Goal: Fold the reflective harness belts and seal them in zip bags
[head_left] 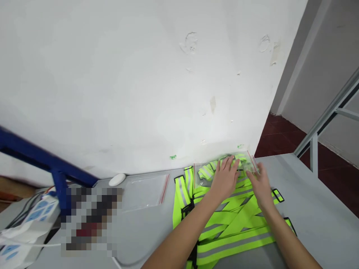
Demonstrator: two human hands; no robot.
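Observation:
A clear zip bag [198, 176] holding folded neon yellow-green reflective strap lies against the wall, on top of more straps. My left hand [225, 179] rests on this bag, palm down, with the fingers stretched out over the packed strap. At the bag's right end, near its red seal line, my right hand [259, 183] grips the plastic edge between thumb and fingers. Beneath both hands spreads a pile of reflective straps [235, 244] with grey stripes and black buckles. Further left, a flat clear zip bag [146, 191] with a red seal lies on the table.
The grey table [316, 201] meets a white wall [126, 86]. A white oval object [117, 179] sits at the wall. On the left are a blue metal frame [60, 186], white-and-blue boxes [42, 213] and a pixelated patch. A grey metal frame [314, 149] stands right.

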